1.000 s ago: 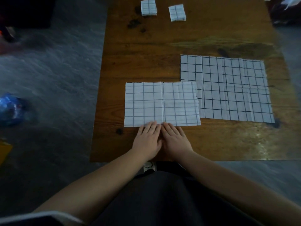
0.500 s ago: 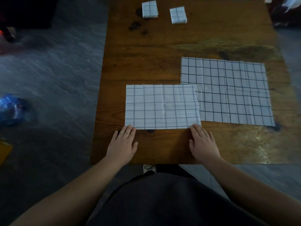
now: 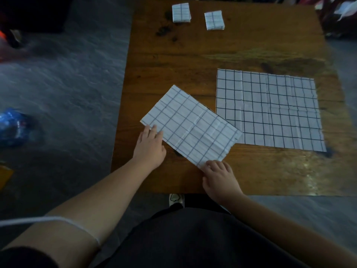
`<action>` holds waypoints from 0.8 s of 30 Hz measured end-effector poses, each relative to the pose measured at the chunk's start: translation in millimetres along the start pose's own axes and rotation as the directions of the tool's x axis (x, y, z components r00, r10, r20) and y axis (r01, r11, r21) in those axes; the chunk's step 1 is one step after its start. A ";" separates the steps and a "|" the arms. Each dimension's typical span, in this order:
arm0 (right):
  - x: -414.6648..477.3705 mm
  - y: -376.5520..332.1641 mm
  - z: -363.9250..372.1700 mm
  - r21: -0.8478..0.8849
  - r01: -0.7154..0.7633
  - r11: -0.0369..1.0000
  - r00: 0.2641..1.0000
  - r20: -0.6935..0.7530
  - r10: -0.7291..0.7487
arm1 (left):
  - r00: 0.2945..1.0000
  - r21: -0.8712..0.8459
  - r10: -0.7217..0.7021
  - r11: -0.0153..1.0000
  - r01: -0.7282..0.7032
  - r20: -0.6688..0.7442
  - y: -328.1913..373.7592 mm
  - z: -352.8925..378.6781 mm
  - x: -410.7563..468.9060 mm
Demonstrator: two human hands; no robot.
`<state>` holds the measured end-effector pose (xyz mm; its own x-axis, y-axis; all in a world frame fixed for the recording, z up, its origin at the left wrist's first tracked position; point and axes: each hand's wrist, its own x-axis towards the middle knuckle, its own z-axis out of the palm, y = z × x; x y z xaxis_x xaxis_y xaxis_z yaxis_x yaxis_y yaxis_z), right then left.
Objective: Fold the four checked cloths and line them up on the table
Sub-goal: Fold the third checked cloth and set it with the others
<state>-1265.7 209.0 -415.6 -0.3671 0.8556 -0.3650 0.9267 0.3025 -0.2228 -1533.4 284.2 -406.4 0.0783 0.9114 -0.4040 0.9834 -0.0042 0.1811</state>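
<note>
At the near edge of a wooden table (image 3: 251, 171), a person's right hand (image 3: 218, 176) is curling its fingertips onto the nearest corner of a half-folded checked cloth (image 3: 191, 125), apparently pinching it, though the dim view is hiding the thumb. The left hand (image 3: 149, 146) is lying flat, fingers straight, touching the cloth's left corner. The cloth is lying askew, its right corner overlapping an unfolded checked cloth (image 3: 270, 109) that is spreading flat beside it. A small folded cloth (image 3: 181, 12) and a second folded cloth (image 3: 214, 20) are sitting side by side, apart, along the far edge. A blue bag (image 3: 11, 126) is lying on the grey floor to the left.
</note>
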 end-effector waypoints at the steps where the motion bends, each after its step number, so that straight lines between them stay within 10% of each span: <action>1: 1.4 -7.8 0.7 -0.005 0.025 1.000 1.000 0.015 -0.025 | 0.999 -0.041 0.041 0.998 -0.041 -0.014 5.3 1.3 -7.2; 13: 12.1 -82.6 13.5 0.157 0.323 0.933 0.922 0.169 -0.348 | 0.988 -0.246 0.148 0.957 -0.157 -0.053 -8.3 58.3 -91.0; 24: 10.4 -20.0 0.9 0.117 0.058 0.991 0.995 0.070 -0.067 | 0.974 -0.188 0.204 0.957 -0.220 -0.104 -21.4 78.2 -111.3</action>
<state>-1288.1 211.5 -415.8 -0.4326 0.8019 -0.4120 0.8880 0.3002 -0.3482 -1550.4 150.6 -435.4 0.2594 0.9291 -0.2635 0.8936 -0.1274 0.4305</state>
